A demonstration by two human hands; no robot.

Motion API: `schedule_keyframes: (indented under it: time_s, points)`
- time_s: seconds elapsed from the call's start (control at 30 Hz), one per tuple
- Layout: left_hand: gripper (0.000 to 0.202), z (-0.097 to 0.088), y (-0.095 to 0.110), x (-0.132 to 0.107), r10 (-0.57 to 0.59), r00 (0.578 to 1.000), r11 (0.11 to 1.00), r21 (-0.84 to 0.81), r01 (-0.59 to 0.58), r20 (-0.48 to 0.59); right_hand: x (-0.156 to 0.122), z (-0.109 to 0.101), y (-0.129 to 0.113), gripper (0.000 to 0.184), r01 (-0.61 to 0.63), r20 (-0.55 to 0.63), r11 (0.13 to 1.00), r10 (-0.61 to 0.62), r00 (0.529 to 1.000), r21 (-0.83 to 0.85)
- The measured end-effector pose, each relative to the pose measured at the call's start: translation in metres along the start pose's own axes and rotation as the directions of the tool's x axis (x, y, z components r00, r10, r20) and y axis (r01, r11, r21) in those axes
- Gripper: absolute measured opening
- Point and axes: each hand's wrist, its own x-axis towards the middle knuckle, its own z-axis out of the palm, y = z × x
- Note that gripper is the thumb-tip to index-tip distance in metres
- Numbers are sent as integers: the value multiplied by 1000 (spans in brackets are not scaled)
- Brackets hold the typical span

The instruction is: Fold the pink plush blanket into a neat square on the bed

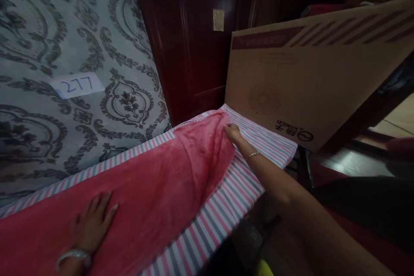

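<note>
A pink plush blanket lies along a long narrow surface covered by a striped pink, grey and white sheet. My left hand rests flat on the blanket at the lower left, its fingers spread. At the far end, my right hand has its fingers closed on the blanket's edge. The cloth there is bunched into folds, and one part overlaps the rest. Striped sheet shows along both long sides and beyond the far end of the blanket.
A large cardboard box stands upright behind the far end. Patterned wallpaper with a paper marked 277 runs along the left. Beside it is a dark red wooden panel. Something yellow shows at the bottom edge.
</note>
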Motion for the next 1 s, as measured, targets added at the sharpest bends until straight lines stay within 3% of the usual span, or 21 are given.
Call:
schedule_keyframes:
  time_s: [0.07,0.13,0.2,0.23,0.33,0.4,0.47,0.53,0.6,0.77,0.87,0.93,1.0]
  points:
    - [69,0,-1,0,4,1000,1000,-6,-5,-3,7,19,-38,31,124,63,992,-125,990,18]
    - [68,1,-1,-1,10,1000,1000,-8,-10,-13,8,44,-68,28,229,196,972,-234,952,51]
    - [67,1,-1,-2,-1,1000,1000,-6,1,-3,2,66,-81,25,338,282,936,-352,893,97]
    - [67,0,0,-2,-10,1000,1000,-4,10,6,-2,73,-79,24,376,256,921,-391,884,106]
    - [65,0,1,-3,-32,999,999,7,32,28,-8,70,-48,32,350,-11,935,-350,937,49]
    - [65,0,0,-2,-23,999,1000,17,23,22,-5,52,-14,41,214,-158,977,-210,965,5]
    - [65,2,-1,-2,-13,1000,1000,19,13,13,1,32,18,46,63,-234,998,-65,970,-18]
    - [65,5,-3,-1,-7,1000,1000,14,7,2,7,19,40,44,-51,-243,998,42,969,-30]
    - [64,7,-3,-1,-3,1000,1000,2,3,-12,11,19,49,38,-94,-203,995,85,975,-37]
    - [65,3,2,-3,-9,1000,1000,-28,8,-20,18,41,33,43,-97,-157,995,90,984,-38]
    - [66,1,4,-4,-14,1000,1000,-23,14,-11,31,10,30,53,-105,-243,994,93,966,-36]
    - [66,0,4,-4,-8,1000,1000,-24,8,-10,43,-37,42,57,-92,-367,993,60,928,-69]
    - [66,-1,4,-4,-7,1000,1000,-30,7,-5,51,-89,65,52,-49,-505,969,-83,859,-242]
